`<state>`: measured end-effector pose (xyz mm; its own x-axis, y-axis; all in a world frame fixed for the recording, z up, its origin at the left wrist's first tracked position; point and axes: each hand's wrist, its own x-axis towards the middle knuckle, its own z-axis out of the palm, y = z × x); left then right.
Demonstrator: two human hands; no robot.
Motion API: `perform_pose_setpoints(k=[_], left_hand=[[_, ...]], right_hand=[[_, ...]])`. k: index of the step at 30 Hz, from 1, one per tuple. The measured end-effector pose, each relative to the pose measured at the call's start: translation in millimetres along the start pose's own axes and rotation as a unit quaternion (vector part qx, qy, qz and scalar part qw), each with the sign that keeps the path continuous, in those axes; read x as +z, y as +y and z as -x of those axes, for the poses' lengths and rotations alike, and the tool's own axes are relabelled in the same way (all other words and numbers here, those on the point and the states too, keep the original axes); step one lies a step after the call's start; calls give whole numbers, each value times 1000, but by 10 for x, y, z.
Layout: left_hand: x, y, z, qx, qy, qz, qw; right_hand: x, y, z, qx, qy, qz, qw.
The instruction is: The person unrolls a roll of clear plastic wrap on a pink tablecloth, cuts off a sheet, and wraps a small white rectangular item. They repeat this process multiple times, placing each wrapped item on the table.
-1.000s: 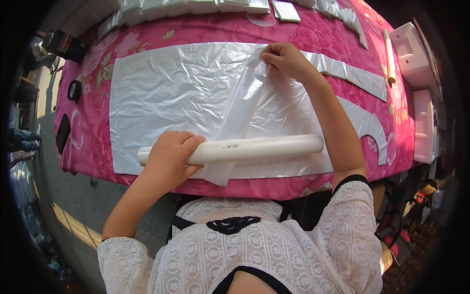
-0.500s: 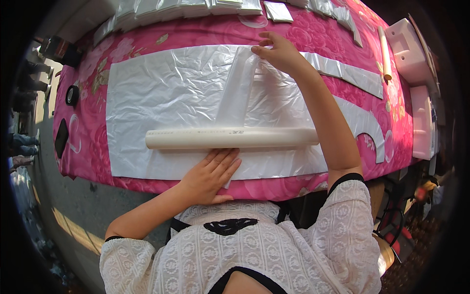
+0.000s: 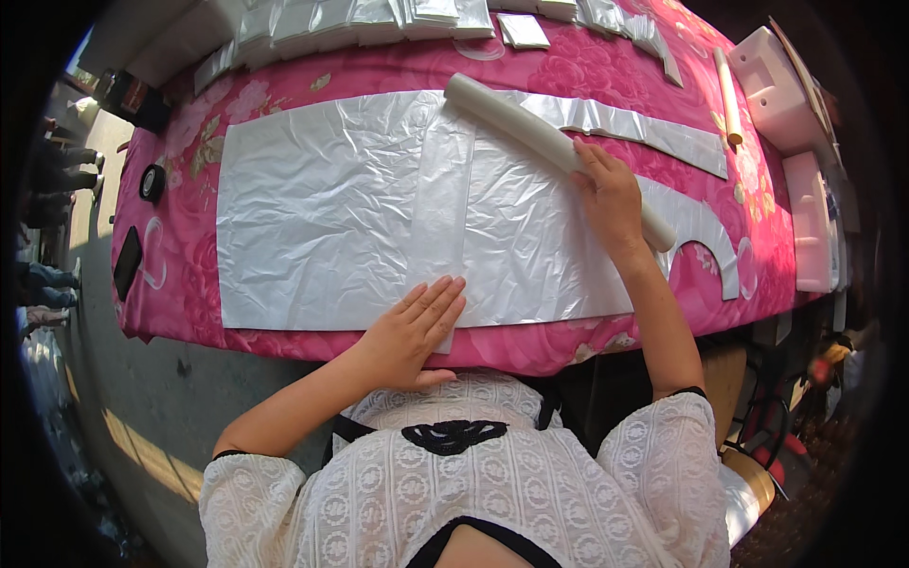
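Observation:
A large white plastic carrier bag [image 3: 317,218] is spread flat across the table, wrinkled and shiny, with its two handle straps toward the right. Across its middle runs a narrow translucent strip [image 3: 441,189], its near end poking past the bag's front edge. My left hand [image 3: 417,327] lies flat, fingers stretched, over that near end. With my right hand [image 3: 609,194] I grip a white plastic pipe [image 3: 516,123] around its lower half. The pipe slants from the bag's far edge down to the right; my hand hides part of it.
Stacks of folded white plastic bags [image 3: 331,24] line the far edge. A roll of black tape [image 3: 151,183] and a dark phone [image 3: 127,263] lie at the left. White foam boxes [image 3: 810,222] and a tan tube [image 3: 728,99] are at the right, on a pink flowered cloth [image 3: 540,353].
The pipe has gone from lying level across the near part of the bag to slanting at the far right. My right hand left the strip's far end and took hold of it.

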<state>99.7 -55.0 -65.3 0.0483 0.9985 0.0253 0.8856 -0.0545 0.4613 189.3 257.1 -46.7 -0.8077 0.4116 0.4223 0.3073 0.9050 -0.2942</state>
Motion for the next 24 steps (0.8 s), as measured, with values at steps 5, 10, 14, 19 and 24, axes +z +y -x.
perform_pose_setpoints(k=[5,10,14,19,24], left_hand=[[-132,-161,0,15,-14,-14,1000],[187,72,91,-10,-24,-95,995],[299,149,114,-19,16,-163,986],[185,124,146,16,9,-141,990],[100,-21,285,82,3,-55,995]], right_hand=[[-184,-170,98,11,-33,-117,993],[-57,-894,513,-143,-182,-146,962],[210,-980,225,-176,-138,-126,966],[694,-727,-624,-168,-62,-117,977],[767,-712,-761,-196,-24,-114,974]])
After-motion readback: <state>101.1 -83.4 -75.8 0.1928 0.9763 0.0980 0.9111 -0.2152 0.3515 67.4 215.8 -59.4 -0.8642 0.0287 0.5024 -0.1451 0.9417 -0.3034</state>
